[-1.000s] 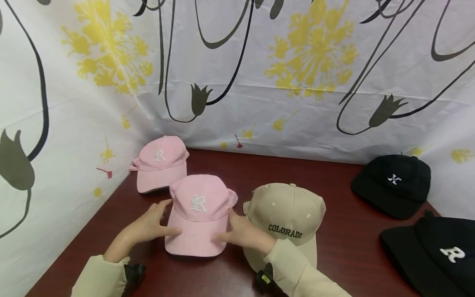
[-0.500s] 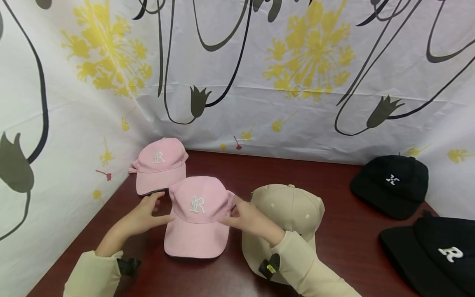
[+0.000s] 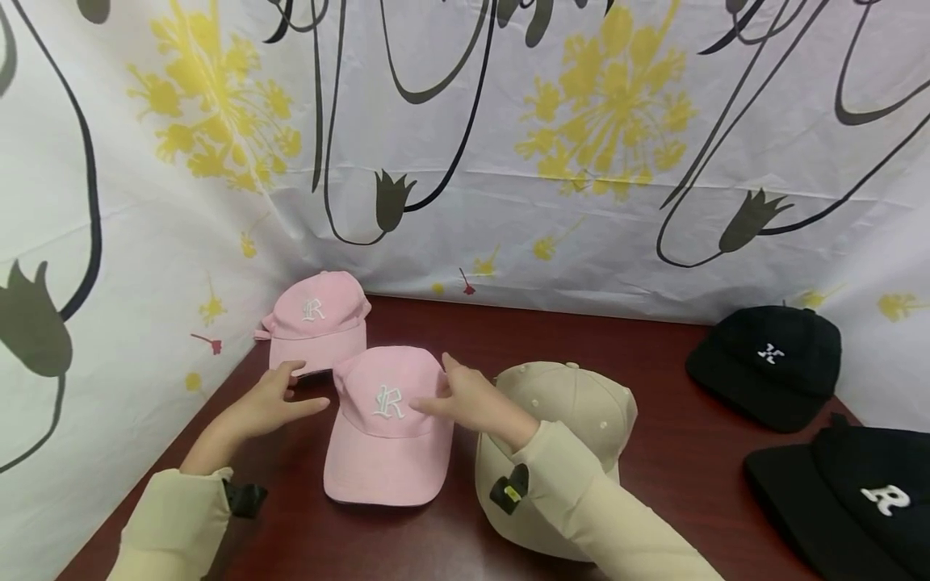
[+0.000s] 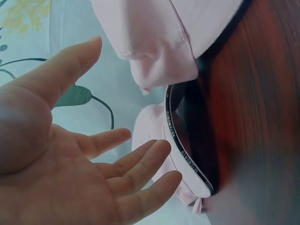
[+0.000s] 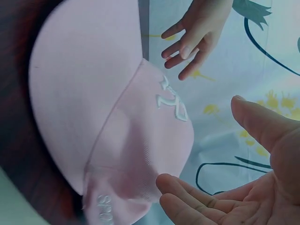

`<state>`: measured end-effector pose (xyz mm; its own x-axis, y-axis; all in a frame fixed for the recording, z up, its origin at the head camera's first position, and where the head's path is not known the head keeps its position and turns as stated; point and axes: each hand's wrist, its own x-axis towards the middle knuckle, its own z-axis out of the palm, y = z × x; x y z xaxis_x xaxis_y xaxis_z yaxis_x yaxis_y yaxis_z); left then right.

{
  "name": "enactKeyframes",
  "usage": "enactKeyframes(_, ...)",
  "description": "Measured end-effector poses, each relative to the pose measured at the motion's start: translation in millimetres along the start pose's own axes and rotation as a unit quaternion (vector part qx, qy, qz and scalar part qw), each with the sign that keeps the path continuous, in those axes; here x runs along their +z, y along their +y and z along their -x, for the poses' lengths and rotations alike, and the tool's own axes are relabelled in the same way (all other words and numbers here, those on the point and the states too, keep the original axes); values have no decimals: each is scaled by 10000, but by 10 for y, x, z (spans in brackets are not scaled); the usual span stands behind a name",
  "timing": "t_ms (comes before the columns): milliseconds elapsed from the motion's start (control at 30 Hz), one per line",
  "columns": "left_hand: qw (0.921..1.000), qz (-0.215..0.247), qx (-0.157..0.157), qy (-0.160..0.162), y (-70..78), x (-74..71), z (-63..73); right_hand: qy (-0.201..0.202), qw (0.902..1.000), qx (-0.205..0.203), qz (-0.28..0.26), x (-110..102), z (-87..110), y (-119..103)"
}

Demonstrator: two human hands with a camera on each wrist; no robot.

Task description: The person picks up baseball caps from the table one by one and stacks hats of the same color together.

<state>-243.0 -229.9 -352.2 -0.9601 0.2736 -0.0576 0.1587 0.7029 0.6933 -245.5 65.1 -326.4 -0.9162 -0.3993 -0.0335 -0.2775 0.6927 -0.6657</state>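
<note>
Got L hand [image 3: 263, 401] spread, just L of front pink cap [image 3: 387, 460] & R hand [image 3: 474, 399] spread too, by cap's R side, can't tell if touching. See cap on tbl [image 3: 567, 331], btwn rear pink cap [image 3: 318, 323] & beige cap [image 3: 570, 397].

Right hand [image 3: 475, 399] partly hides front pink cap [image 3: 387, 440]; nearer black cap [image 3: 850, 488] cropped.

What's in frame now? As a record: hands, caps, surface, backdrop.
left hand: fingers spread, holding nothing, beside front pink cap
right hand: holding nothing, over that cap's right side; contact unclear
rear pink cap: behind the front one, to its left
beige cap: right of front pink cap, partly hidden by right sleeve
far black cap: right side, back
near black cap: right, cut off by frame
surface: dark red table
backdrop: white printed cloth
</note>
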Motion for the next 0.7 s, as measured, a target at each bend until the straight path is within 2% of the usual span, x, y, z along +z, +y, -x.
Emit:
enactKeyframes(333,9998,-149,-114,33,-26,-72,-2,-206,9997,-99,41,7,-165,-131)
enactKeyframes(700,9995,-174,-231,110,-41,-133,-5,-143,9996,-104,216,15,-270,-224)
